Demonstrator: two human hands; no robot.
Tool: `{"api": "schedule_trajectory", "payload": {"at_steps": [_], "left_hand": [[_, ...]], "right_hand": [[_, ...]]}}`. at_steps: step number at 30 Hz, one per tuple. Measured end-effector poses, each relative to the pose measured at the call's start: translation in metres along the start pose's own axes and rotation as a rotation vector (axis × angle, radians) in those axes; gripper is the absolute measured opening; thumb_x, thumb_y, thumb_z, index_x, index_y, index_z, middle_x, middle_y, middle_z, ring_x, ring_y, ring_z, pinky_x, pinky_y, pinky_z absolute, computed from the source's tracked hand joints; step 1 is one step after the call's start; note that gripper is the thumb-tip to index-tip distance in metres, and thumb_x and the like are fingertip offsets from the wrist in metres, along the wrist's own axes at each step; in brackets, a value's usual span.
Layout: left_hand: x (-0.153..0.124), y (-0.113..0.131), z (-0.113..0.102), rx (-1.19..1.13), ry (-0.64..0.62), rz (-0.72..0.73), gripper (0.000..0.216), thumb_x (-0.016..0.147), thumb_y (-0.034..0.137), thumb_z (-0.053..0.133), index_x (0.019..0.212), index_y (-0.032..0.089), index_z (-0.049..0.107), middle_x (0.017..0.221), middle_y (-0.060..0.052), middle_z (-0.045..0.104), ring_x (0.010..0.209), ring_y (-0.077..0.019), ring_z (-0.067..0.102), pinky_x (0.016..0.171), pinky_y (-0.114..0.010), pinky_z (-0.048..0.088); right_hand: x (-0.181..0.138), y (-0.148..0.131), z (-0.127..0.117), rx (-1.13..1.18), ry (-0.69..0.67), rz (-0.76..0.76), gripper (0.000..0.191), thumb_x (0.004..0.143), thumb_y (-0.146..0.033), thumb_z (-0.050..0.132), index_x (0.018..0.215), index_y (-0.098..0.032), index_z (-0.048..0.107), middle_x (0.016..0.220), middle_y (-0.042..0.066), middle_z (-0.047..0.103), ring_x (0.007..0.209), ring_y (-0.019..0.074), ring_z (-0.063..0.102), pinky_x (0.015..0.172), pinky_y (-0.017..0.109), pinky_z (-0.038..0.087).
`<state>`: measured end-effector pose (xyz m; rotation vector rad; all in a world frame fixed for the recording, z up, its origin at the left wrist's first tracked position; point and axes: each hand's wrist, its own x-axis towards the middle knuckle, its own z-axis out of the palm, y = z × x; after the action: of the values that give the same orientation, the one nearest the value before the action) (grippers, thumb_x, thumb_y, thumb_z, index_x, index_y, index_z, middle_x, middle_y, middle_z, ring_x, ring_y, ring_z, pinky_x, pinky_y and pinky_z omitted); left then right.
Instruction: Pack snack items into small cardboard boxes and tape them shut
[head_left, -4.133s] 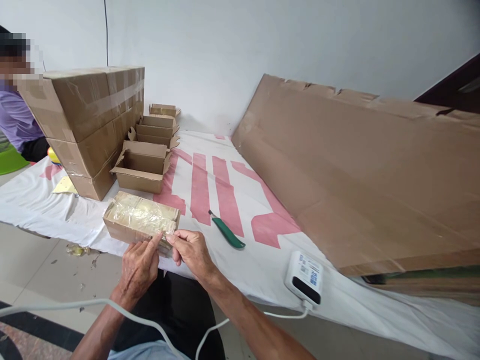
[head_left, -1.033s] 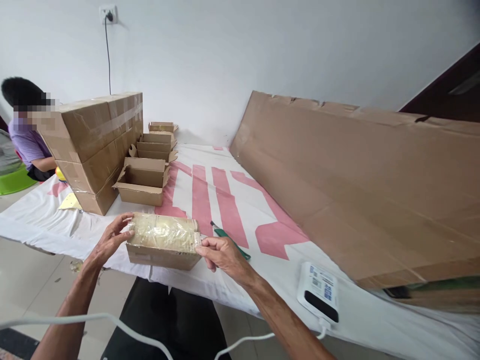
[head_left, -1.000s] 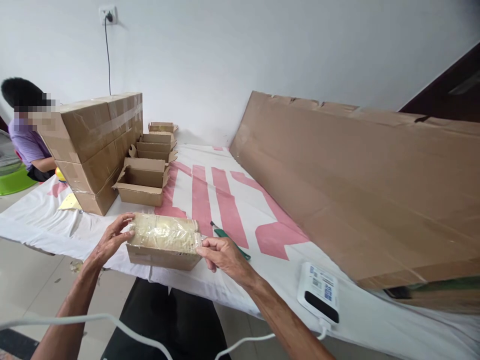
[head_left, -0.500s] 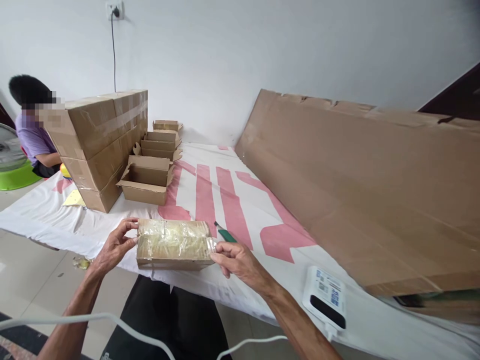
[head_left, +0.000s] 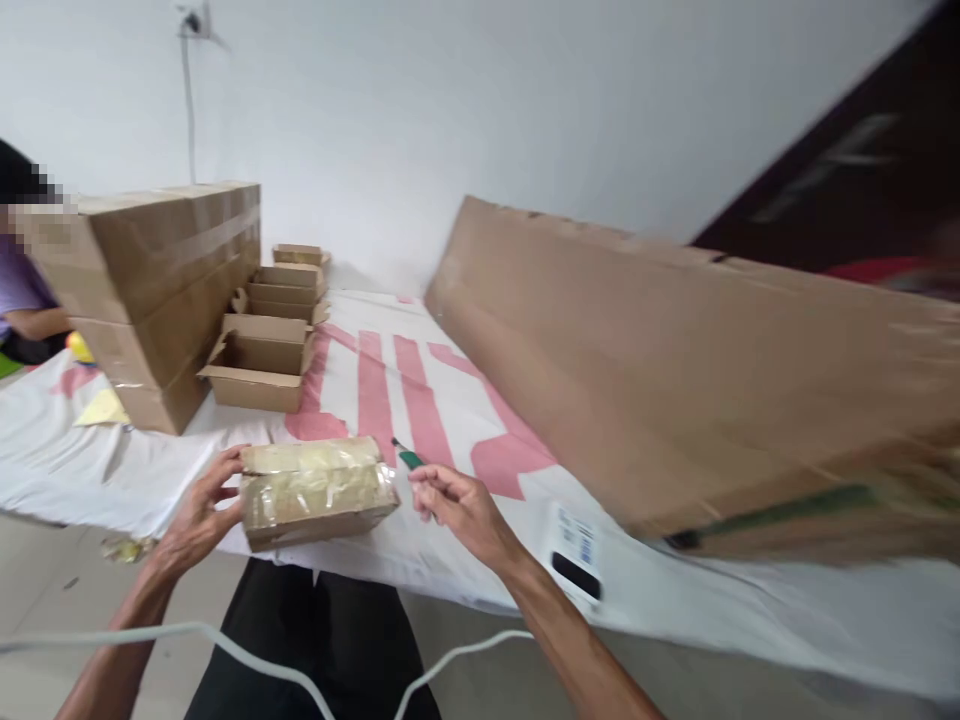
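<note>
Right now: left grip (head_left: 196, 522) on the taped box (head_left: 311, 490), right grip (head_left: 461, 510) apart from it, beside the knife (head_left: 409, 459).
Left grip's spread wide, fingers and thumb against the box's left end; box sits on the desk (head_left: 45, 440) between both grips. Right grip's curled narrow, near the box's right end; it hides part of the knife, can't tell if it's holding anything. Open box (head_left: 255, 392) beyond left grip, box stack (head_left: 150, 310) ahead-left of it. White gadget (head_left: 576, 550) right of right grip, cardboard sheet (head_left: 637, 370) farther right.
</note>
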<state>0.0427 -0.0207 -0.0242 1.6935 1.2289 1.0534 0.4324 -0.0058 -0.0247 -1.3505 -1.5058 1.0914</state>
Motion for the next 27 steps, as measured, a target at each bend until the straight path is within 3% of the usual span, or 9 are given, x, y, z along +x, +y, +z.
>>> {"api": "schedule_trajectory", "payload": {"at_steps": [4, 8, 12, 15, 20, 24, 27], "left_hand": [[0.018, -0.021, -0.009, -0.075, 0.032, 0.001, 0.05, 0.088, 0.062, 0.081, 0.122, 0.025, 0.08, 0.158, -0.015, 0.057, 0.142, -0.0384, 0.059, 0.1, -0.039, 0.063], [0.038, -0.043, -0.016, -0.066, 0.032, 0.032, 0.051, 0.084, 0.065, 0.082, 0.117, 0.026, 0.082, 0.152, -0.012, 0.061, 0.136, -0.0389, 0.062, 0.093, -0.038, 0.066], [0.042, -0.047, -0.019, 0.01, 0.028, 0.058, 0.051, 0.085, 0.065, 0.08, 0.12, 0.028, 0.081, 0.156, -0.012, 0.058, 0.136, -0.0393, 0.062, 0.097, -0.04, 0.065], [0.03, -0.026, -0.014, 0.076, 0.011, 0.086, 0.051, 0.087, 0.061, 0.08, 0.127, 0.029, 0.078, 0.157, -0.013, 0.057, 0.144, -0.0398, 0.057, 0.106, -0.043, 0.061], [0.007, 0.01, 0.006, 0.112, -0.059, 0.136, 0.05, 0.096, 0.054, 0.074, 0.138, 0.027, 0.073, 0.162, -0.018, 0.051, 0.149, -0.039, 0.053, 0.112, -0.046, 0.058], [-0.004, 0.012, 0.012, 0.148, -0.094, 0.175, 0.05, 0.098, 0.051, 0.072, 0.142, 0.029, 0.07, 0.167, -0.019, 0.046, 0.151, -0.0397, 0.049, 0.113, -0.05, 0.055], [-0.006, 0.008, 0.012, 0.15, -0.113, 0.174, 0.05, 0.097, 0.049, 0.073, 0.143, 0.03, 0.069, 0.167, -0.018, 0.046, 0.153, -0.0399, 0.047, 0.114, -0.051, 0.054]], "right_hand": [[0.017, 0.029, -0.051, -0.35, 0.337, -0.097, 0.031, 0.091, -0.051, 0.059, 0.089, -0.022, 0.069, 0.086, 0.005, 0.073, 0.078, 0.021, 0.065, 0.076, 0.033, 0.052], [0.021, 0.071, -0.082, -0.755, 0.338, 0.035, 0.02, 0.092, -0.034, 0.061, 0.101, -0.019, 0.073, 0.111, 0.013, 0.077, 0.106, 0.0267, 0.069, 0.098, 0.037, 0.051], [0.019, 0.103, -0.07, -0.861, 0.195, 0.137, 0.037, 0.097, -0.038, 0.067, 0.127, -0.017, 0.072, 0.136, 0.019, 0.072, 0.136, 0.0329, 0.062, 0.111, 0.04, 0.047], [0.019, 0.118, -0.051, -0.909, 0.141, 0.081, 0.04, 0.101, -0.044, 0.062, 0.13, -0.018, 0.071, 0.13, 0.017, 0.073, 0.13, 0.0329, 0.064, 0.108, 0.038, 0.048], [0.034, 0.134, -0.031, -1.002, 0.144, 0.055, 0.034, 0.103, -0.046, 0.057, 0.119, -0.022, 0.074, 0.12, 0.015, 0.073, 0.117, 0.0327, 0.066, 0.096, 0.038, 0.05], [0.047, 0.132, -0.025, -1.025, 0.094, 0.067, 0.029, 0.101, -0.039, 0.051, 0.109, -0.023, 0.074, 0.115, 0.015, 0.073, 0.114, 0.0335, 0.066, 0.092, 0.04, 0.049], [0.047, 0.124, -0.022, -0.927, 0.145, 0.082, 0.024, 0.097, -0.037, 0.051, 0.098, -0.024, 0.072, 0.107, 0.013, 0.072, 0.108, 0.0312, 0.067, 0.087, 0.038, 0.049]]}}
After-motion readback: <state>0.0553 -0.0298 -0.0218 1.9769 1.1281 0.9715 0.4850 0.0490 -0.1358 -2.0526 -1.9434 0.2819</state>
